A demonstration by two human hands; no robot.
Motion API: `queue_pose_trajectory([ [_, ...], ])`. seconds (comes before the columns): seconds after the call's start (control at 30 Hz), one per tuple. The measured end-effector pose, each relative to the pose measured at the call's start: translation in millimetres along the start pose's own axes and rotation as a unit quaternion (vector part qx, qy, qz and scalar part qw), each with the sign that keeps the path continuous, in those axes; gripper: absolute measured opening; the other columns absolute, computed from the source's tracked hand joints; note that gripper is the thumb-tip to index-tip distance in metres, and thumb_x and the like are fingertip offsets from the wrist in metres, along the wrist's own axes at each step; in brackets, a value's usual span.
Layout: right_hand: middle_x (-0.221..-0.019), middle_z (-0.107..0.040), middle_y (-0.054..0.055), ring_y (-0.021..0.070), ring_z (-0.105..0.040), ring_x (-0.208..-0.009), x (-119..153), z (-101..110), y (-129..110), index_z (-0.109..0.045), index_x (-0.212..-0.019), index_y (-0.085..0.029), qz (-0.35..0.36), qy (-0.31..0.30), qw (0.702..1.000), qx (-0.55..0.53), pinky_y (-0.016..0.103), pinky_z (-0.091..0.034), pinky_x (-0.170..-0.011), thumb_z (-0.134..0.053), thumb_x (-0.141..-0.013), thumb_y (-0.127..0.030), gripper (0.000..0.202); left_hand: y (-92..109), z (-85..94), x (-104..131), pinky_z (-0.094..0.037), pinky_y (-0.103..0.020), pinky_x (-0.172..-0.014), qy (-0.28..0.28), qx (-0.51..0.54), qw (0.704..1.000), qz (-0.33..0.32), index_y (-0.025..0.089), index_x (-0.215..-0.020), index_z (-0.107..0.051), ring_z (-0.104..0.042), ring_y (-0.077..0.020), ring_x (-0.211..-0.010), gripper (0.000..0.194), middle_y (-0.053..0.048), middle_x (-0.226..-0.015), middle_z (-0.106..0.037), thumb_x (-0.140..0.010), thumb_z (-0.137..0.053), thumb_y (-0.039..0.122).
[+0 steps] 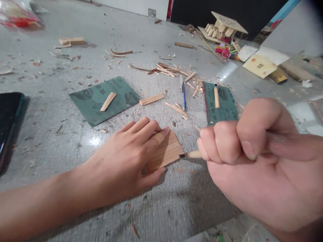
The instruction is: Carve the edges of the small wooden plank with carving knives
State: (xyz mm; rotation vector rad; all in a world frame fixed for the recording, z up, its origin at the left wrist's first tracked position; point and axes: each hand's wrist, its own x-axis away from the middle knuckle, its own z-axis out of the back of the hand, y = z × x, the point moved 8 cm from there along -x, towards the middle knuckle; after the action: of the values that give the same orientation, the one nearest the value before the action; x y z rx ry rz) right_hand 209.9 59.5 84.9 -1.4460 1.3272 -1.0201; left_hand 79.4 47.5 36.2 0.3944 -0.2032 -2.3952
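My left hand (137,151) grips a small thin wooden board (164,153) lying on the grey table, thumb along the near edge and fingers over the far side. A pale curved band shows by its fingers; I cannot tell whether it is wood or a ring. My right hand (242,148) is closed in a fist around a carving chisel (193,154) with a pale wooden handle. The short dark metal tip meets the board's right corner. Most of the handle is hidden inside the fist. A few shavings (179,170) lie beside the board.
Green sandpaper sheets (113,102) (222,116) lie beyond my hands, the right one bearing a short wooden handle (216,96). Between them are a blue pen-like knife (184,95) and wood slivers (174,70). A dark phone (10,124) sits left; a matchstick model (222,28) stands back right.
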Motion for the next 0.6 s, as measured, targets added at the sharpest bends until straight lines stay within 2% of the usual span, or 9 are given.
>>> queue_pose_trajectory([
  [0.13, -0.043, -0.024, -0.003, 0.0083, -0.026, -0.041, 1.0, -1.8, -1.5, -0.030, -0.051, -0.015, 0.003, -0.010, 1.000, 0.006, 0.027, -0.029, -0.044, -0.061, -0.092, -0.037, 0.056, -1.0, -0.4, -1.0, -0.049, -0.041, -0.080, 0.001, 0.000, 1.000, 0.002, 0.009, -0.137, -0.054, -0.055, -0.0283, -0.102, 0.062, -0.011, -0.111, -0.060, -0.084, -0.066, 0.039],
  [0.33, -0.045, -0.024, -0.004, 0.0083, -0.026, -0.042, 2.4, -3.0, -5.5, -0.033, -0.054, -0.016, 0.028, -0.030, 0.999, 0.011, 0.026, -0.030, -0.044, -0.059, -0.092, -0.035, 0.050, -2.4, -1.4, 0.9, -0.049, -0.041, -0.080, 0.002, -0.005, 1.000, 0.004, 0.011, -0.138, -0.052, -0.055, -0.0275, -0.102, 0.063, -0.011, -0.112, -0.060, -0.085, -0.065, 0.041],
  [0.6, -0.043, -0.025, -0.003, 0.0080, -0.027, -0.041, 3.0, -1.4, -4.0, -0.033, -0.050, -0.015, 0.008, -0.011, 1.000, 0.016, 0.026, -0.032, -0.044, -0.057, -0.092, -0.033, 0.051, -2.3, -2.0, 1.9, -0.049, -0.041, -0.085, 0.000, -0.006, 1.000, 0.005, 0.012, -0.140, -0.050, -0.055, -0.0271, -0.105, 0.062, -0.011, -0.115, -0.060, -0.087, -0.062, 0.041],
])
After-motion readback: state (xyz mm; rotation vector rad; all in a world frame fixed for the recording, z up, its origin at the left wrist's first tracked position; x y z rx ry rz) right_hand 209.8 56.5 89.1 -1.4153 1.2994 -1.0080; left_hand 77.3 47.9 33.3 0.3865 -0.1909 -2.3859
